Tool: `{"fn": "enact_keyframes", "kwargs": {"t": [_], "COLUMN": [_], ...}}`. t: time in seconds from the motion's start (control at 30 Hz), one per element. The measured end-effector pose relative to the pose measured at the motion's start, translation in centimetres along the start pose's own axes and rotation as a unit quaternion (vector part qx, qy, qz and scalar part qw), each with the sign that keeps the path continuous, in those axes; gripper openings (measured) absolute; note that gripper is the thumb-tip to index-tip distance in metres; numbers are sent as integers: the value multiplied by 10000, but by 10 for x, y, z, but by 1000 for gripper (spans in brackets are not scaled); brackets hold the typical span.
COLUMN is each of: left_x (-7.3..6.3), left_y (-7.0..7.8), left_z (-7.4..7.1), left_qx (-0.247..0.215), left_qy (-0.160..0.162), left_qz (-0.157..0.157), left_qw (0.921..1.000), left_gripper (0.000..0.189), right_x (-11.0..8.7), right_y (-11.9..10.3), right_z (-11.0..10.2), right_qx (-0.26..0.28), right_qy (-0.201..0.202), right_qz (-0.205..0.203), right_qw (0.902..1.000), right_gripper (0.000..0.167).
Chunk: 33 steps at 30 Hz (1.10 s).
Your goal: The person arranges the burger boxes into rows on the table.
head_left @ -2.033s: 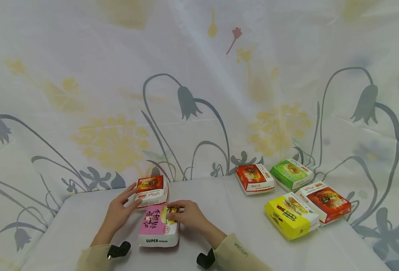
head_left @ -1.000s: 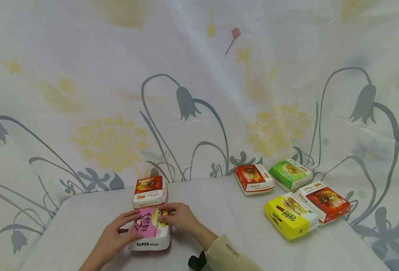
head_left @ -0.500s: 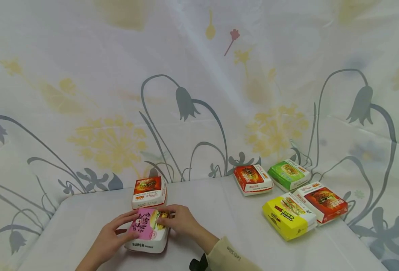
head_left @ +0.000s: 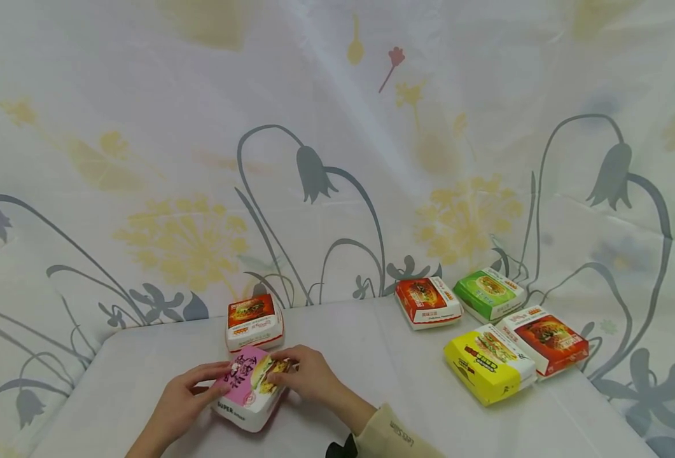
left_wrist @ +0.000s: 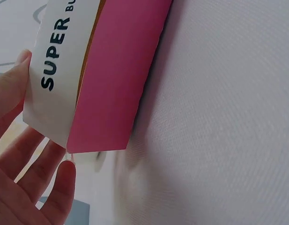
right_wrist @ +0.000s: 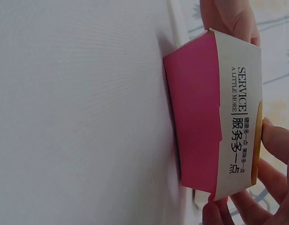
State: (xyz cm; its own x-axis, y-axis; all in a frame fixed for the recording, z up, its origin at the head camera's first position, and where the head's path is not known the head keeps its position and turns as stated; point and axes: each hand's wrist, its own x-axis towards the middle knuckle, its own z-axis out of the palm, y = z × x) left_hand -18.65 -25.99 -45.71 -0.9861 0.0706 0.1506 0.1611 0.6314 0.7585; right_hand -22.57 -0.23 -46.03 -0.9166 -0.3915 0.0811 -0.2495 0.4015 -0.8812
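A pink and white burger box (head_left: 244, 383), marked SUPER BURGER, sits turned at an angle on the white table, held between both hands. My left hand (head_left: 179, 401) grips its left side; in the left wrist view the thumb lies on the white lid and the fingertips come around the corner. From the far right corner my right hand (head_left: 308, 375) pinches it, thumb on the lid and fingers behind. The right wrist view shows the box's lettered side (right_wrist: 238, 112). Just behind stands a red and white burger box (head_left: 254, 321), untouched by either hand.
At the right stand a red burger box (head_left: 429, 302), a green one (head_left: 490, 292), a yellow one (head_left: 488, 364) and another red one (head_left: 546, 340). The yellow box sits against the red one beside it. A flowered cloth (head_left: 337, 159) hangs behind the table.
My left hand has left the red box and taken hold of the pink box. The pink box has shifted a little left and turned clockwise, with the right hand still on it.
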Motion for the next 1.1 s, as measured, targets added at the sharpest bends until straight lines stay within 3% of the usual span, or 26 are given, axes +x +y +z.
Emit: {"fn": "enact_keyframes", "kwargs": {"t": [0.3, 0.7, 0.93, 1.1], "left_x": [-2, -1, -2, 0], "left_y": [-1, 3, 2, 2], "left_z": [1, 4, 6, 7], "left_qx": [82, 72, 60, 15], "left_qy": [93, -300, -304, -429], "left_qz": [141, 56, 366, 366], "left_qw": [9998, 9995, 9989, 9984], "left_gripper": [27, 53, 57, 57], "right_x": [-3, -12, -21, -26], "right_y": [0, -5, -4, -2], "right_z": [2, 2, 0, -1], "right_qx": [-196, -191, -152, -241], "right_qy": [98, -32, 23, 68], "right_qz": [-239, 38, -145, -168], "right_qw": [9995, 9998, 9998, 9995], "right_gripper": [37, 41, 42, 43]}}
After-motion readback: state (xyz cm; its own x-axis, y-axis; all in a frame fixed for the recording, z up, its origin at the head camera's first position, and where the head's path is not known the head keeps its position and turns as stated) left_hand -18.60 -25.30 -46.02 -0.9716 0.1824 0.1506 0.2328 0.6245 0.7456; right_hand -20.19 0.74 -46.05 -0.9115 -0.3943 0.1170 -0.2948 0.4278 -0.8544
